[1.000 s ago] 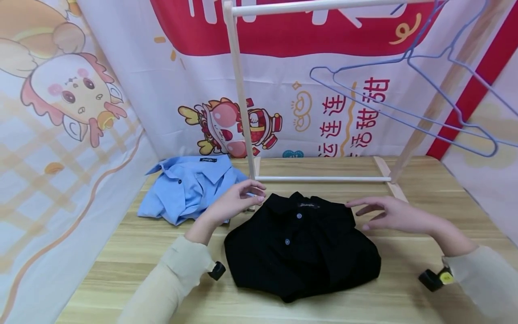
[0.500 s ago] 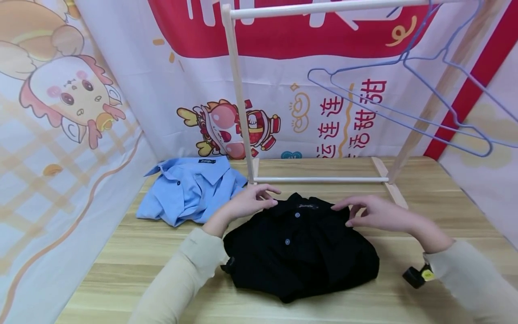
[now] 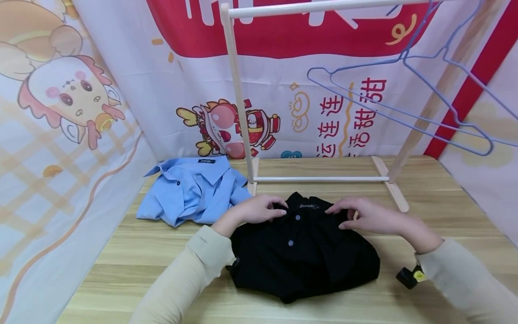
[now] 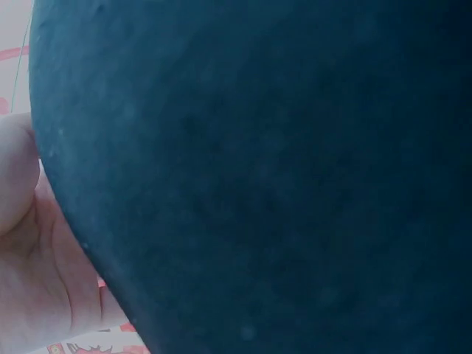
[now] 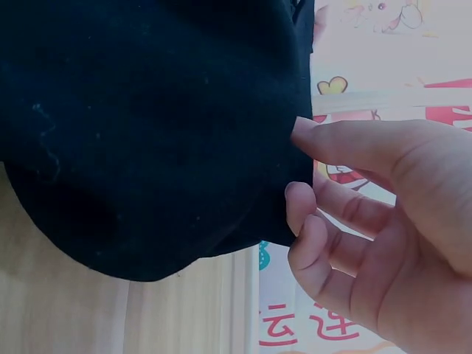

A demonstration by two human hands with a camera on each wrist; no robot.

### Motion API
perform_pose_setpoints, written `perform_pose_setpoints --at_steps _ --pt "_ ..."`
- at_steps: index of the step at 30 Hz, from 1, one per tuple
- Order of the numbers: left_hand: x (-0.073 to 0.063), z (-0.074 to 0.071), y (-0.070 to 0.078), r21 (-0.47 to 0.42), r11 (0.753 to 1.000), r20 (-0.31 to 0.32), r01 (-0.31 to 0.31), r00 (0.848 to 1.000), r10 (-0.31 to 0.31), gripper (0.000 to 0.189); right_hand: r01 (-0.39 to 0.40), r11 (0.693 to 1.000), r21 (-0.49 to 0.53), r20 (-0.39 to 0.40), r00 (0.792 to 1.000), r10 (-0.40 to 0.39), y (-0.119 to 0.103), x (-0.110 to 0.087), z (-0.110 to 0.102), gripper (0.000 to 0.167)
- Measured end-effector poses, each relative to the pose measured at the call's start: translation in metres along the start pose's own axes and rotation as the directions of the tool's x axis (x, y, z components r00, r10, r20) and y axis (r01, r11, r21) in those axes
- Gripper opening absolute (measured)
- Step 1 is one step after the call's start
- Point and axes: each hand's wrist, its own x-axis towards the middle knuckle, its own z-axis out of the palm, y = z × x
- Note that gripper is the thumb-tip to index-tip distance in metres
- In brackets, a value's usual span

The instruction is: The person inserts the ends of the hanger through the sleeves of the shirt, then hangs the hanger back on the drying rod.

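Observation:
A black collared shirt (image 3: 299, 261) with pale buttons lies bunched on the table, its collar toward the rack. My left hand (image 3: 261, 209) pinches the left side of the collar, thumb and forefinger tips close together. In the left wrist view, dark cloth (image 4: 251, 177) fills most of the picture and hides the fingertips of the left hand (image 4: 51, 273). At the right side of the collar is my right hand (image 3: 366, 215), fingers loosely bent. In the right wrist view, the right hand (image 5: 376, 221) has its thumb apart from its fingers, all overlapping the shirt's edge (image 5: 169, 147).
A light blue shirt (image 3: 194, 191) lies crumpled at the back left. Behind the black shirt stands a wooden rack (image 3: 238, 90) with a white lower bar (image 3: 319, 179). Blue wire hangers (image 3: 404, 112) hang at its right. Printed cloth (image 3: 291, 103) encloses the table's back and sides.
Both hands have moved inward from either side of the black shirt to its collar. The left hand has shifted right, and the shirt's buttons have moved slightly right with it.

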Motion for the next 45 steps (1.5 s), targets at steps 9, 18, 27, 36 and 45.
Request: perform_pose_setpoints --at_steps 9,18,27,36,45 --pt "-0.01 -0.004 -0.002 -0.088 0.996 -0.09 0.019 0.996 -0.027 0.028 0.059 0.998 -0.013 -0.017 0.998 -0.059 0.001 -0.003 0.0 0.028" --pt "-0.018 -0.004 -0.01 -0.208 0.978 -0.18 -0.019 0.983 -0.02 0.03 0.074 0.996 0.04 -0.087 0.994 -0.07 0.0 -0.007 0.003 0.022" --pt "-0.028 -0.006 -0.014 -0.224 0.975 -0.22 -0.003 0.974 -0.047 0.028 0.09 0.996 0.022 -0.19 0.978 -0.084 0.002 -0.011 0.001 0.017" --pt "-0.041 -0.009 -0.008 -0.142 0.99 -0.298 0.014 0.953 -0.057 0.018 0.06 0.998 -0.033 -0.276 0.959 -0.067 -0.003 -0.018 0.002 0.013" --pt "-0.043 -0.007 -0.003 -0.07 0.997 -0.429 0.025 0.902 -0.053 0.018 -0.011 0.994 -0.105 -0.351 0.936 -0.027 -0.007 -0.019 -0.001 0.014"
